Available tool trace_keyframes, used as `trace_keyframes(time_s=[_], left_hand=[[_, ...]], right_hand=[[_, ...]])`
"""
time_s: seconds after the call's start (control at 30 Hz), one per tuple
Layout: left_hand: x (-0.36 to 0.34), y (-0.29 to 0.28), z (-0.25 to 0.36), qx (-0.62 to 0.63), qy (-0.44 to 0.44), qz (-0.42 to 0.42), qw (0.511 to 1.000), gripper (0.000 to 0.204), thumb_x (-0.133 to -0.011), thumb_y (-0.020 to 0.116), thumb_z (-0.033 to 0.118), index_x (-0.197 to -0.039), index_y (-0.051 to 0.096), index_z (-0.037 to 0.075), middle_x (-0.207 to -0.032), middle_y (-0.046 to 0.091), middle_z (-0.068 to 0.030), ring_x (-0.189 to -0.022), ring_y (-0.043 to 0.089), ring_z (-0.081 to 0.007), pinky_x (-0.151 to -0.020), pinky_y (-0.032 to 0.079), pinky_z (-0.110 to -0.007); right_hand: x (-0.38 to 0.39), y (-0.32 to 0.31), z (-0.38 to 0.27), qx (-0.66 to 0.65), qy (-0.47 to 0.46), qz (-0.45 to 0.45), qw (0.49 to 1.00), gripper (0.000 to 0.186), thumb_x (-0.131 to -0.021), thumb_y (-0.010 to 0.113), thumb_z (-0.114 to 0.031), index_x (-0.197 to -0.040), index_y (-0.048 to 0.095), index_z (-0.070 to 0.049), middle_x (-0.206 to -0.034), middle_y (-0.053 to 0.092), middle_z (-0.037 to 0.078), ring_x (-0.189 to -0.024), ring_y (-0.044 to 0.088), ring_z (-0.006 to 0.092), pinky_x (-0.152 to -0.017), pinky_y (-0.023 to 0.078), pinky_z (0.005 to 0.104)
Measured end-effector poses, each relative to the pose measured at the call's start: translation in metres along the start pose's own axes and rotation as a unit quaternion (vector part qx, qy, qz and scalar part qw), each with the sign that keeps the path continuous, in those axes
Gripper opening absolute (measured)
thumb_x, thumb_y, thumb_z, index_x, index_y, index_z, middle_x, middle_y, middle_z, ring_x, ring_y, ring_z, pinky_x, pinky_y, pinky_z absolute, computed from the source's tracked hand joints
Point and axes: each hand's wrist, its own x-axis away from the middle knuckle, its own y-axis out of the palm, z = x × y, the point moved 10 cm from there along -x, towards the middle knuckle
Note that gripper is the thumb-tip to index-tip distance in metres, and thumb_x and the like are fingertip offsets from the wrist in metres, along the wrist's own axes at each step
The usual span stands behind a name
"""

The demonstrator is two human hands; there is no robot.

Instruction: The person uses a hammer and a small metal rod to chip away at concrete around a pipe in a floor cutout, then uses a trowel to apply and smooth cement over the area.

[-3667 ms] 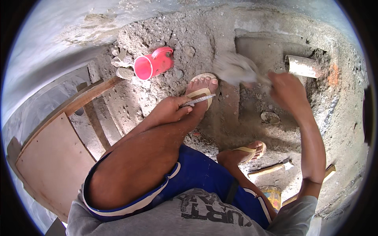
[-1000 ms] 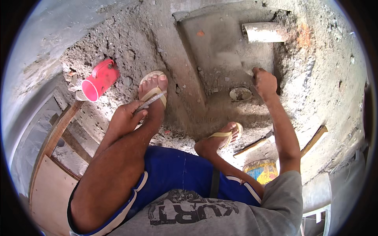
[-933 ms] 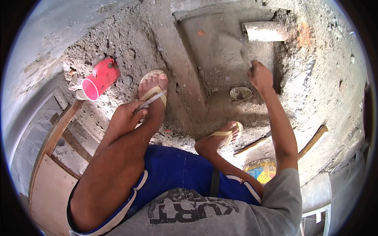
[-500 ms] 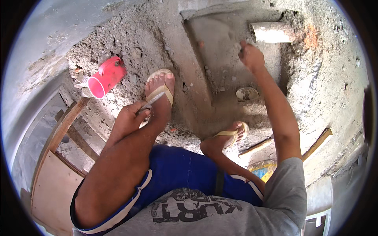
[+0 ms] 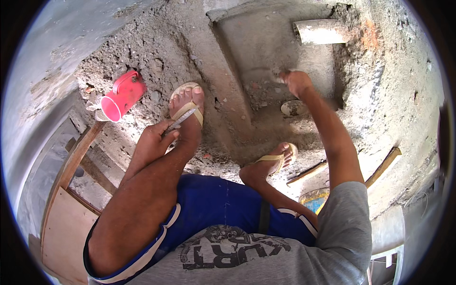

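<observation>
My left hand rests by my left knee, closed around a narrow, pale grey flat strip; its kind I cannot make out. The strip points up over my sandalled left foot. Out over a sunken rectangular pit in the rough concrete is my right hand, its fingers curled together and slightly smeared. What they hold, if anything, is hidden. Just below that hand lies a round pipe opening with a pale rim. Loose crumbs of rubble lie to its left in the pit.
A whitish pipe juts into the pit's far right corner. At left, a pink-red plastic dipper lies tipped on rubble. Wooden strips lie at lower right near a blue-and-yellow container. A wooden frame stands at lower left.
My right hand has moved nearer, from beside the whitish pipe toward the round opening. My left hand keeps its hold on the strip. The whole view has shifted slightly.
</observation>
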Motion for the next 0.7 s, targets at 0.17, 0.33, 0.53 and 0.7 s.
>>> trace_keyframes(time_s=[0.17, 0.33, 0.53, 0.7], left_hand=[[-0.006, 0.002, 0.008, -0.028, 0.003, -0.024, 0.999, 0.027, -0.090, 0.069, 0.014, -0.114, 0.065, 0.003, -0.086, 0.069, -0.0198, -0.078, 0.070, -0.0311, -0.071, 0.052, -0.037], [-0.008, 0.002, 0.016, -0.017, 0.052, -0.013, 0.998, 0.028, -0.090, 0.069, 0.015, -0.114, 0.065, 0.002, -0.088, 0.069, -0.0199, -0.079, 0.070, -0.0321, -0.072, 0.052, -0.038], [-0.003, 0.003, 0.013, -0.019, 0.043, -0.014, 0.999, 0.028, -0.090, 0.068, 0.014, -0.115, 0.065, 0.003, -0.090, 0.070, -0.0197, -0.082, 0.070, -0.0323, -0.074, 0.053, -0.038], [0.001, 0.000, 0.011, -0.015, 0.048, 0.001, 0.999, 0.028, -0.090, 0.068, 0.014, -0.116, 0.065, 0.004, -0.088, 0.070, -0.0193, -0.080, 0.070, -0.0319, -0.073, 0.053, -0.038]], right_hand=[[0.002, 0.070, -0.003, -0.045, 0.014, -0.003, 0.999, 0.033, -0.092, 0.052, -0.012, -0.122, 0.063, -0.020, -0.102, 0.073, 0.011, -0.096, 0.071, 0.0288, -0.080, 0.058, 0.0419], [-0.009, 0.102, -0.004, -0.004, -0.018, -0.077, 0.997, 0.033, -0.093, 0.052, -0.013, -0.121, 0.067, -0.024, -0.108, 0.072, 0.008, -0.101, 0.070, 0.0283, -0.084, 0.057, 0.0403], [-0.017, 0.092, -0.003, -0.073, -0.037, -0.100, 0.992, 0.047, -0.082, 0.064, -0.003, -0.123, 0.067, -0.025, -0.114, 0.071, 0.006, -0.106, 0.067, 0.0282, -0.086, 0.057, 0.0389], [-0.007, 0.082, 0.008, -0.119, -0.038, -0.124, 0.984, 0.058, -0.075, 0.059, 0.004, -0.126, 0.066, -0.023, -0.112, 0.071, 0.008, -0.103, 0.068, 0.0289, -0.084, 0.057, 0.0389]])
